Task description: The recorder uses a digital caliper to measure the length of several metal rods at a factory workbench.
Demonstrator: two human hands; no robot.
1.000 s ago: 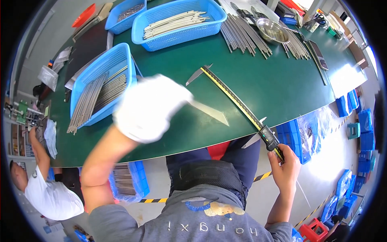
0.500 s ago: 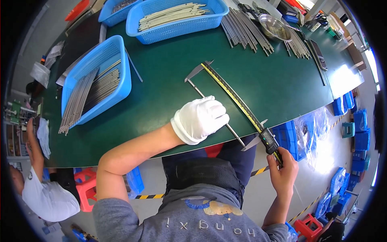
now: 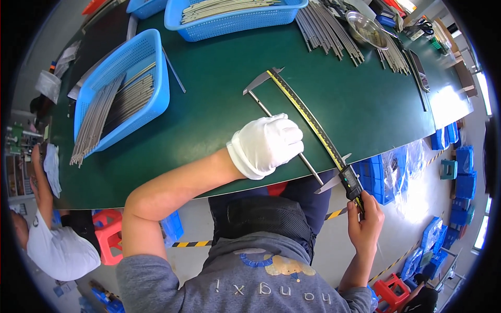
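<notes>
In the head view, a thin, straight, silvery metal rod [image 3: 312,171] is gripped around its middle by the left hand [image 3: 269,143], which is covered by a white fabric glove, fingers curled closed. A long black-and-yellow digital caliper [image 3: 309,117] is held near its display end by the bare right hand [image 3: 367,221], thumb and fingers closed on it. The rod is placed between the caliper's widely parted jaws: upper end at the far jaw, lower end near the sliding one; whether both are touched cannot be told. Both tools are set slantwise over the green tabletop [image 3: 219,68], with lower ends projected past its edge. To the left, grey metal rods [image 3: 99,117] are held in a blue perforated plastic basket [image 3: 163,94]. More grey rods [image 3: 329,34] are laid out at upper right, beside a shiny round metal bowl [image 3: 360,23].
</notes>
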